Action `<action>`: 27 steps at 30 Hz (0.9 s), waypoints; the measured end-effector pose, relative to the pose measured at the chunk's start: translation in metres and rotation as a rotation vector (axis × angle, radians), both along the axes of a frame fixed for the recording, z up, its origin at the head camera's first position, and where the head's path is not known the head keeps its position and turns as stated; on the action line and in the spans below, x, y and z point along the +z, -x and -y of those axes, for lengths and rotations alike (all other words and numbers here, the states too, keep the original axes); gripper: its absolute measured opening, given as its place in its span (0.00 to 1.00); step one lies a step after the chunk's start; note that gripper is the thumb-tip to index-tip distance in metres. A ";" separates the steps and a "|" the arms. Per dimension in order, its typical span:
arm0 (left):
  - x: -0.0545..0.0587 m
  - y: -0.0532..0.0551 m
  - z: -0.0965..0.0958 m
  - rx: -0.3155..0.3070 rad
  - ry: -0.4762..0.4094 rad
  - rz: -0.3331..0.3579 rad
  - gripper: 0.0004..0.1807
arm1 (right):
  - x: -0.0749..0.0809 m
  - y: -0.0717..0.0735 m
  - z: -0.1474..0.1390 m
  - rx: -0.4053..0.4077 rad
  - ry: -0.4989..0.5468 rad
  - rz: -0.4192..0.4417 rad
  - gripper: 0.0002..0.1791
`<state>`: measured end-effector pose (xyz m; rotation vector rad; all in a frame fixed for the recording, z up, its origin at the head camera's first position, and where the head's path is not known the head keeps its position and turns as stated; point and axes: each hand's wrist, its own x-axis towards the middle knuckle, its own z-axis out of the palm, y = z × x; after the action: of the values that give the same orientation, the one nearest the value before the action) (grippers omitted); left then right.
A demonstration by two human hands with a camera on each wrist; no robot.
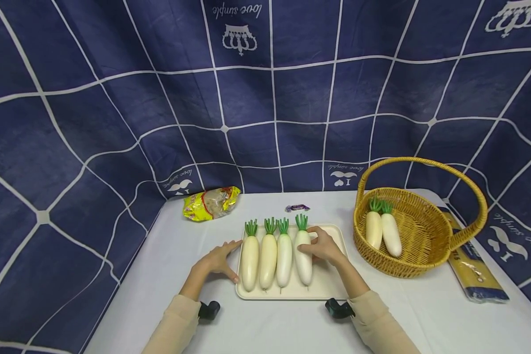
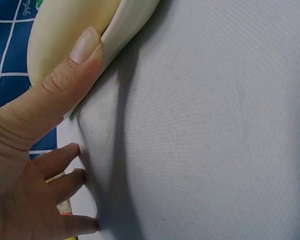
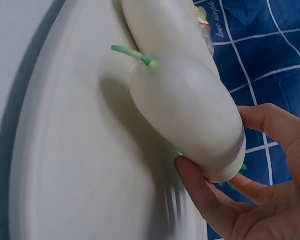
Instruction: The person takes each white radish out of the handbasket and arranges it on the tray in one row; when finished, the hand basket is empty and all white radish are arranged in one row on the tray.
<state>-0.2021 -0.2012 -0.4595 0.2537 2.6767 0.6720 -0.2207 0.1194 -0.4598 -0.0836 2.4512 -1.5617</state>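
Several white radishes with green tops lie side by side on a cream tray (image 1: 327, 287). My right hand (image 1: 325, 247) holds the rightmost radish (image 1: 304, 270) near its leafy end. In the right wrist view, thumb and fingers close around this radish (image 3: 190, 110), whose thin root end faces the camera above the tray. At the tray's left edge is my left hand (image 1: 217, 259), its fingers spread beside the leftmost radish (image 1: 250, 265). The left wrist view shows the thumb (image 2: 65, 82) against the tray rim, with the other fingers apart from it, lower down.
A wicker basket (image 1: 425, 268) with a tall handle stands at the right, two radishes (image 1: 391, 236) inside. Behind it lies a gold and dark packet (image 1: 473, 273). A yellow bag (image 1: 212, 203) and a small purple wrapped candy (image 1: 297, 208) lie at the back.
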 end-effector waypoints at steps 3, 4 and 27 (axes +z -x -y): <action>0.001 0.000 0.000 0.002 0.002 0.000 0.62 | -0.001 0.000 0.003 0.008 -0.020 -0.003 0.38; 0.001 0.000 0.000 0.003 0.001 0.000 0.62 | -0.001 0.000 0.003 0.010 -0.023 0.000 0.39; -0.001 0.000 0.000 0.001 0.008 -0.008 0.62 | -0.006 -0.003 0.006 0.026 -0.049 0.030 0.38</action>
<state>-0.2024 -0.2013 -0.4608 0.2537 2.6872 0.6614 -0.2180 0.1135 -0.4655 -0.0826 2.4541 -1.4811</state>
